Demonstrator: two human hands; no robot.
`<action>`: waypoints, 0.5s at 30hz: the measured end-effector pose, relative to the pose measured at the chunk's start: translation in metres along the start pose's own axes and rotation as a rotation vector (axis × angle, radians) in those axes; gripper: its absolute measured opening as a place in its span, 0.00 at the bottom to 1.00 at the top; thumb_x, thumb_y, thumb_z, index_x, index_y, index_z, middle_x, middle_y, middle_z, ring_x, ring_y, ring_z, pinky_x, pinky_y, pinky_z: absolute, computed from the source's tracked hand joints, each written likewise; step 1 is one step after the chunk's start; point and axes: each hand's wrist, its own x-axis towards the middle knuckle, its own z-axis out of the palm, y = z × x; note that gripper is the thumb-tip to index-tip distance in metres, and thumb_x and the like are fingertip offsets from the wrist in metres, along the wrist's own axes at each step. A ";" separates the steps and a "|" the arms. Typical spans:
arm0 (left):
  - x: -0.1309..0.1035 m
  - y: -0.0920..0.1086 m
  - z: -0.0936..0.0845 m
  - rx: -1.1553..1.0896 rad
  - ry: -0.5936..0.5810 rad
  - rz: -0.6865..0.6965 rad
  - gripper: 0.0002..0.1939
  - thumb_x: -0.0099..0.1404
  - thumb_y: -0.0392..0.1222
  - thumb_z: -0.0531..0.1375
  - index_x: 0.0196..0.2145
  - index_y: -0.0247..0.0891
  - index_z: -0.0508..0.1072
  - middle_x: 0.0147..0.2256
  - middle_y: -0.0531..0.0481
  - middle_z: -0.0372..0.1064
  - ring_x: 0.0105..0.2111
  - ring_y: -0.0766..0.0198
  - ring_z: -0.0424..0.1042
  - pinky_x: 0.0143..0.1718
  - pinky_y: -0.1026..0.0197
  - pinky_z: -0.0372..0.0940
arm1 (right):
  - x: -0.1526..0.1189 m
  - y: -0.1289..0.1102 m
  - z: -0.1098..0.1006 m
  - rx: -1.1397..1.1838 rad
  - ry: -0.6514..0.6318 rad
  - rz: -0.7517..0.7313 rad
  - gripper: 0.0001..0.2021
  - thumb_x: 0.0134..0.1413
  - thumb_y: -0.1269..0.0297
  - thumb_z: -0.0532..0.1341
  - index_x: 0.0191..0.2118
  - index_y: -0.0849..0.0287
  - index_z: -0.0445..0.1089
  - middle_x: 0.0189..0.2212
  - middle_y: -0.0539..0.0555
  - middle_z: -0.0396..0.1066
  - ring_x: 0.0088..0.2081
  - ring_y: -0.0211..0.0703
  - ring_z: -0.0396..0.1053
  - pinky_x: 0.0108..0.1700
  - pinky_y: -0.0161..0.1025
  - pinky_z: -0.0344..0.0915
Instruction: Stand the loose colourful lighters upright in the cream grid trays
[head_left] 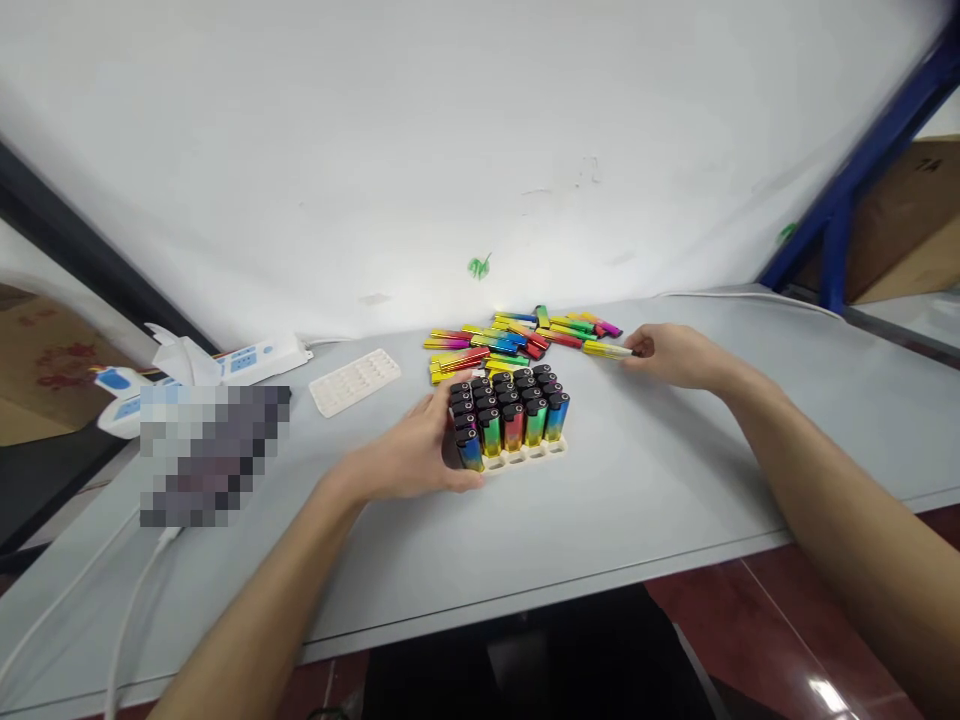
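Several shiny lighters with black tops stand upright in rows in a white tray (529, 456). Along the tray's front row, one blue lighter (470, 450) stands at the left end, with bare holes to its right. My left hand (424, 445) is wrapped round the tray's left side, thumb at the front corner and fingers behind. Further right and back, my right hand (664, 355) pinches the dark end of a yellow and silver lighter (606, 349), which lies almost level at the right edge of a loose pile of colourful lighters (499, 340).
An unfilled white tray (355, 382) with holes lies left of the pile. At the far left are a white power strip (262, 360), a blurred-out dark object (217, 455) and white cables (135, 610). A white wall (420, 150) rises behind the grey table (600, 530).
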 end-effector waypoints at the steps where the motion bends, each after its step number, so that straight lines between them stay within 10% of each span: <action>1: 0.000 0.000 0.000 0.006 -0.002 -0.002 0.59 0.52 0.48 0.71 0.71 0.47 0.40 0.69 0.42 0.50 0.68 0.45 0.53 0.68 0.43 0.54 | -0.001 -0.001 -0.002 0.074 0.019 0.003 0.13 0.46 0.55 0.67 0.38 0.55 0.75 0.37 0.55 0.78 0.38 0.52 0.74 0.36 0.42 0.67; 8: 0.001 0.000 0.000 0.008 -0.003 0.020 0.59 0.52 0.48 0.71 0.71 0.48 0.39 0.69 0.43 0.50 0.68 0.43 0.52 0.68 0.40 0.53 | -0.008 -0.018 0.000 1.075 0.008 -0.068 0.14 0.55 0.52 0.66 0.32 0.55 0.64 0.31 0.53 0.73 0.34 0.45 0.74 0.40 0.46 0.73; 15: 0.001 -0.002 0.000 -0.002 -0.002 0.034 0.60 0.53 0.49 0.70 0.72 0.49 0.37 0.69 0.43 0.51 0.67 0.42 0.54 0.68 0.41 0.55 | -0.021 -0.056 0.029 1.113 -0.186 0.017 0.10 0.64 0.55 0.58 0.39 0.55 0.66 0.24 0.46 0.56 0.18 0.30 0.47 0.17 0.31 0.45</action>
